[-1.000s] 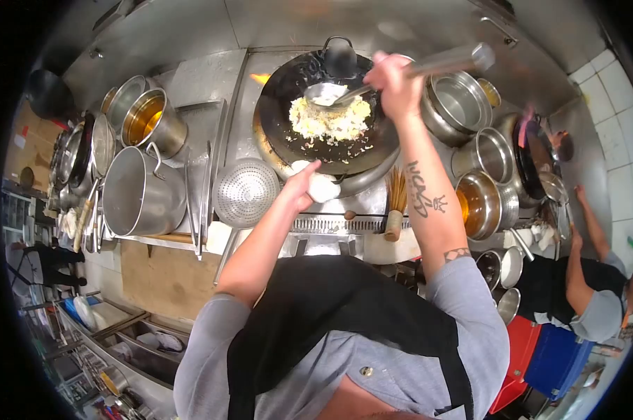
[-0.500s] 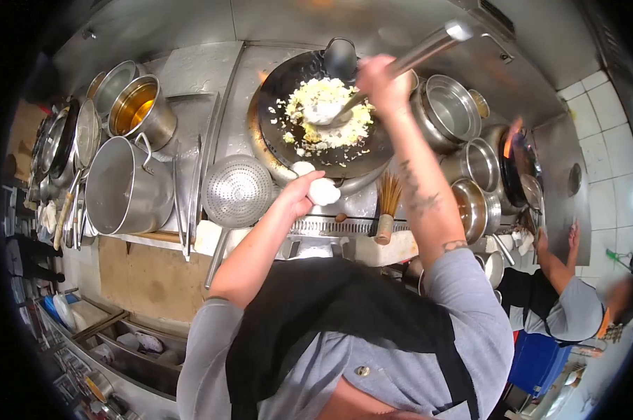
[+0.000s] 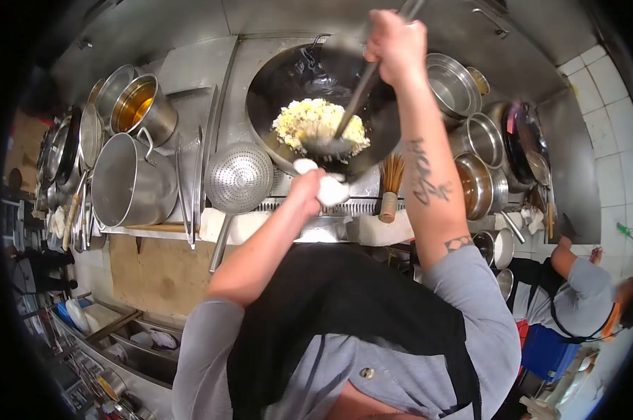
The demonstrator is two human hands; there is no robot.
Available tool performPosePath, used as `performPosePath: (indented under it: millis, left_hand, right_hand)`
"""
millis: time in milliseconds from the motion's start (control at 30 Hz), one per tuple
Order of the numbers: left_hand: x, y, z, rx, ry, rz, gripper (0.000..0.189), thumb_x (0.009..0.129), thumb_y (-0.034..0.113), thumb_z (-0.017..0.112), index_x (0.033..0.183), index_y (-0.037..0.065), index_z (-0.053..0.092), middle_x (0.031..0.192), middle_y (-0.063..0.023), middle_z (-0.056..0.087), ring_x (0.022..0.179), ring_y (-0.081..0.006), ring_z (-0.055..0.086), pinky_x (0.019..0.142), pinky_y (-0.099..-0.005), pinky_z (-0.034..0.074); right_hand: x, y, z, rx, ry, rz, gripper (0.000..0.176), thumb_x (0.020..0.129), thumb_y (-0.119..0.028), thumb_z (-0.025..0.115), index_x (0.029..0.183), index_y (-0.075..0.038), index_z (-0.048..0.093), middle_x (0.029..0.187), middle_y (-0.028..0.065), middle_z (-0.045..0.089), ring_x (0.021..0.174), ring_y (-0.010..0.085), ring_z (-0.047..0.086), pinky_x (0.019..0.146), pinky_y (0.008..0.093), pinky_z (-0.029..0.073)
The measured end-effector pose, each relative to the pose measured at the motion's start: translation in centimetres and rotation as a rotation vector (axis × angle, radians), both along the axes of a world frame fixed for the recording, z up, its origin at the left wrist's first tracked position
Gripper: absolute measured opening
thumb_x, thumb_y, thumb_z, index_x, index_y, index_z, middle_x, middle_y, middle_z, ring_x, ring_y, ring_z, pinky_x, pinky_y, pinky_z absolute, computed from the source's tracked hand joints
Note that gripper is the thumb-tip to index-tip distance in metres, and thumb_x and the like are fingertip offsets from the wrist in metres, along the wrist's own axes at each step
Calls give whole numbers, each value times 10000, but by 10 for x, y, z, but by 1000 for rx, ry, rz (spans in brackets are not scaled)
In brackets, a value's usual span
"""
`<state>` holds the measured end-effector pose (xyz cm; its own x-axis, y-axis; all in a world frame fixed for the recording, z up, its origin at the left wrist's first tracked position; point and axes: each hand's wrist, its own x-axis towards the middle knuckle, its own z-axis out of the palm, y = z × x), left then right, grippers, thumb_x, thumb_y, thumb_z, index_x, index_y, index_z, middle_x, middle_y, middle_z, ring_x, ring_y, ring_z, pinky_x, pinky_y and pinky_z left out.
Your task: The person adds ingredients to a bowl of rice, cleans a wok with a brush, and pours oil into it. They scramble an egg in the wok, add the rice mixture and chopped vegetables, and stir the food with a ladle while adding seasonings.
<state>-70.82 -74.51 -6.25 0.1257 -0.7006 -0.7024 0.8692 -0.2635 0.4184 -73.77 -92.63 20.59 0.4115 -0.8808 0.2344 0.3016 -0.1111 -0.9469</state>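
Fried rice (image 3: 316, 122) heaped mid-wok (image 3: 309, 73), apparently mixed, not yet dished; fingers of right hand (image 3: 395, 45) clamped on ladle (image 3: 327, 145) above wok, left hand (image 3: 308, 194) clamped on cloth (image 3: 332, 189) at wok's near rim.

A single camera rides on the cook's head, tipped steeply down and a little forward, so it stares almost straight onto the stove. The lens is a wide fisheye: a dark round border rings the picture and straight edges bow. It sits close, within arm's reach of the wok (image 3: 288, 77), which lies at 12 o'clock. The wearer's own grey shirt and black apron (image 3: 344, 315) fill 6 o'clock. A row of steel pots (image 3: 131, 182) curves off toward 9 and 10 o'clock, the tiled wall (image 3: 617, 91) toward 2, and a co-worker (image 3: 582, 287) stands at the rim near 4 o'clock.
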Motion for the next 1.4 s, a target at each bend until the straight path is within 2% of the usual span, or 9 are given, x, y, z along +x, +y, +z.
performPosePath:
  millis: [167, 233, 400, 567, 833, 967, 1067, 1233, 1400]
  left_hand:
    - [-30, 58, 32, 27, -97, -10, 292, 962, 104, 410, 1175, -79, 494, 1115, -230, 648, 942, -358, 690, 804, -467, 607]
    - [-59, 93, -14, -105, -209, 116, 277, 944, 33, 401, 1194, -43, 492, 1138, -202, 643, 979, -356, 683, 826, -497, 596]
    - [-14, 13, 15, 5, -39, 124, 236, 950, 130, 498, 1090, -60, 506, 929, -184, 666, 810, -329, 696, 748, -472, 606]
    - [-19, 22, -6, -39, -87, 70, 206, 926, 69, 491, 1090, -51, 526, 1037, -193, 653, 872, -309, 701, 745, -456, 605]
    - [2, -13, -6, -5, -37, 126, 252, 947, 99, 482, 1137, -65, 460, 955, -203, 662, 844, -372, 694, 720, -508, 607]
    - [35, -52, -47, -48, -82, 3, 217, 975, 175, 501, 1100, -2, 506, 986, -154, 644, 848, -333, 678, 784, -492, 591]
    - [41, -22, 27, -108, 103, 54, 260, 943, 147, 575, 1137, -8, 500, 995, -142, 651, 886, -317, 680, 805, -477, 587]
    - [39, -26, -36, -152, 107, 20, 240, 912, 114, 614, 1115, 20, 526, 996, -126, 656, 895, -291, 685, 822, -463, 591]
    - [42, -35, -39, -167, 143, -74, 209, 910, 76, 527, 1105, 0, 531, 982, -144, 657, 865, -315, 692, 781, -473, 597]
  right_hand:
    - [-7, -47, -35, -113, -228, -9, 265, 860, -86, 635, 645, -27, 490, 510, 62, 448, 382, 180, 430, 377, 341, 378]
    - [-20, -18, 13, -115, -199, -66, 301, 940, -213, 607, 669, -118, 515, 503, -42, 407, 383, 89, 376, 367, 259, 315]
    - [2, -20, 10, -146, -31, 17, 262, 849, -84, 638, 636, -33, 495, 501, 53, 462, 364, 171, 442, 355, 322, 368]
    - [8, -35, -44, -163, -78, -188, 249, 856, -65, 616, 650, -48, 477, 506, 37, 426, 369, 153, 429, 347, 326, 359]
    - [1, -24, 70, -121, -169, 7, 342, 894, -189, 636, 616, -134, 446, 495, -42, 355, 374, 104, 327, 370, 299, 315]
    - [22, -2, 13, -389, -104, -20, 306, 888, -154, 598, 634, -55, 460, 485, 29, 393, 394, 140, 415, 378, 309, 347]
    - [24, -47, -66, -158, -84, -31, 309, 870, -175, 647, 613, -73, 507, 507, 21, 462, 390, 135, 454, 372, 300, 381]
    - [-19, -74, -2, -176, -198, -142, 332, 869, -138, 630, 581, -100, 469, 506, -6, 366, 409, 120, 378, 398, 286, 316]
    - [21, -73, -74, -47, -189, 17, 297, 865, -79, 649, 642, -100, 455, 513, -8, 413, 388, 103, 393, 357, 290, 321]
